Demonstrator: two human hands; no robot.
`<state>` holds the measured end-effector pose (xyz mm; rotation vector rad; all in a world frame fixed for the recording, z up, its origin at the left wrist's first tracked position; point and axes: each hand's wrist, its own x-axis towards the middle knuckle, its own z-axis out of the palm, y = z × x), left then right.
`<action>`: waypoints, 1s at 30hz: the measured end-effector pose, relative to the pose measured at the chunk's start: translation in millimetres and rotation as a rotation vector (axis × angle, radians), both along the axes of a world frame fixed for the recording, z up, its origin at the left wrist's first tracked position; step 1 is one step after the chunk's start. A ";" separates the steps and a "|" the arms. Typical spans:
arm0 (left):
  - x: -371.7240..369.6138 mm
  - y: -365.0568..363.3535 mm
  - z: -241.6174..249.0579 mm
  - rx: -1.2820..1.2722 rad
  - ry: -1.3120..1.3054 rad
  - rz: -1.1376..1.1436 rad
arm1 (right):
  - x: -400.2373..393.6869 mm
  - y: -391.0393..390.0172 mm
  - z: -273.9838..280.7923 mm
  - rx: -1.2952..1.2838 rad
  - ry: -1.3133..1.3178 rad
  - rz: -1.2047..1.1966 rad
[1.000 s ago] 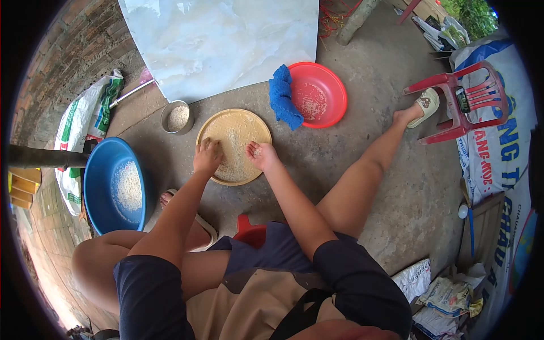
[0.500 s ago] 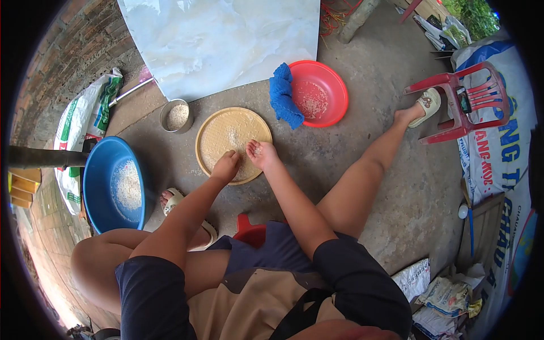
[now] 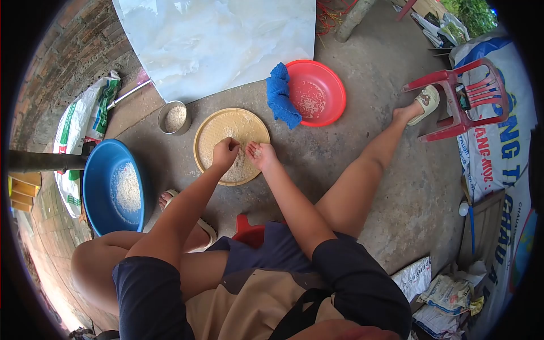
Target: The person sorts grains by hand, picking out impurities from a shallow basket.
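A round woven tray (image 3: 206, 126) with pale grains scattered on it lies on the ground in front of me. Over its middle is my left hand (image 3: 225, 154), its fingers pinched together; what they hold, if anything, is too small to make out. At the tray's right side my right hand (image 3: 260, 155) is turned palm up and cupped, with a small heap of grains in it. The two hands are close together but apart. Left of the tray stand a metal bowl (image 3: 175, 118) of grains and a large blue basin (image 3: 97, 187) with grains in its bottom.
A red basin (image 3: 334, 93) with grains stands beyond the tray, a blue cloth (image 3: 280, 96) over its rim. A pale marbled board (image 3: 221, 45) lies at the top. On the right are a red plastic chair (image 3: 484, 93) and printed sacks (image 3: 487, 136).
My left hand has risen slightly away from me over the tray, its fingers still together. My right hand stays cupped in nearly the same place. The view has shifted slightly.
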<state>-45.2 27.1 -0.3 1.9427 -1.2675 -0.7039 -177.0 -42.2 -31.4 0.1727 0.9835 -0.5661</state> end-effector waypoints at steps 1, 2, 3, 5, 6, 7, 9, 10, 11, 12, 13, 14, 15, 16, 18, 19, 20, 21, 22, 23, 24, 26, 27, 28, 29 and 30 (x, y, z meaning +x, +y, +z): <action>-1.8 -5.1 3.7 0.020 0.079 0.016 | 0.8 0.6 0.6 -0.001 -0.001 0.000; -5.4 -8.5 7.1 0.041 0.159 0.031 | 1.4 1.6 1.2 -0.007 -0.008 0.009; -10.2 -10.6 7.5 0.041 0.158 0.031 | 2.0 2.0 -3.9 -0.012 -0.015 0.018; -22.2 -15.3 8.0 -0.011 0.332 -0.060 | 5.0 1.8 -14.0 -0.067 0.019 0.031; -30.6 -15.8 14.1 -0.012 0.333 -0.060 | 5.7 1.4 -19.9 -0.123 0.053 0.044; -39.9 -13.9 22.9 -0.051 0.187 -0.135 | 5.4 2.7 -10.4 -0.123 0.053 0.045; -51.2 -12.7 32.7 -0.128 -0.019 -0.208 | 3.7 5.1 6.9 -0.170 -0.060 0.060; -51.0 -12.4 33.9 -0.129 -0.019 -0.207 | 2.2 2.5 -10.1 -0.171 -0.059 0.061; -50.2 -12.1 36.5 -0.114 -0.015 -0.216 | -0.7 -2.6 -43.2 -0.178 -0.088 0.073; -48.9 -12.2 35.8 -0.101 -0.011 -0.226 | -1.6 -4.0 -40.7 -0.185 -0.118 0.085; -46.0 -12.3 35.3 -0.103 -0.011 -0.225 | -2.1 -4.7 -38.4 -0.187 -0.117 0.087; -41.8 -11.9 34.9 -0.088 -0.004 -0.210 | -2.1 -5.2 -36.1 -0.156 -0.129 0.065; -39.4 -11.6 33.5 -0.073 0.003 -0.195 | -1.2 -4.3 -22.0 -0.124 -0.142 0.044; -39.4 -11.0 33.4 -0.073 0.002 -0.194 | 0.9 -2.8 -12.6 -0.125 -0.143 0.044; -39.4 -8.2 32.3 -0.077 0.025 -0.160 | 5.5 0.2 -7.3 -0.081 -0.074 0.025; -40.5 -6.8 31.0 -0.076 0.022 -0.162 | 5.0 1.4 -11.5 -0.080 -0.077 0.023; -42.6 -5.7 29.4 -0.065 0.010 -0.164 | 3.8 2.5 -15.7 -0.083 -0.086 0.024; -44.0 -4.9 30.3 -0.054 -0.002 -0.166 | 3.0 3.6 -11.8 -0.085 -0.094 0.025; -44.0 -4.0 31.2 -0.053 -0.002 -0.167 | 2.4 3.9 -8.0 -0.084 -0.095 0.024; -43.7 -3.2 32.1 -0.135 -0.093 -0.201 | 1.6 3.8 -4.1 -0.097 -0.083 0.033; -43.6 -3.2 33.6 -0.218 -0.182 -0.235 | 0.3 3.2 -2.8 -0.109 -0.070 0.042; -39.5 -5.3 36.7 -0.197 -0.243 -0.182 | -1.0 2.4 -0.4 -0.086 -0.058 -0.007; -35.5 -6.2 35.1 -0.175 -0.304 -0.127 | -1.7 2.0 -0.7 -0.062 -0.046 -0.053; -31.0 -7.6 29.5 -0.174 -0.303 -0.129 | -3.0 1.1 -1.0 -0.061 -0.044 -0.055; -25.5 -9.7 20.9 -0.153 -0.324 -0.083 | -4.6 -0.4 -1.1 -0.014 -0.026 -0.078; -19.0 -11.2 11.5 -0.133 -0.345 -0.038 | -6.1 -1.7 -0.4 0.032 -0.008 -0.101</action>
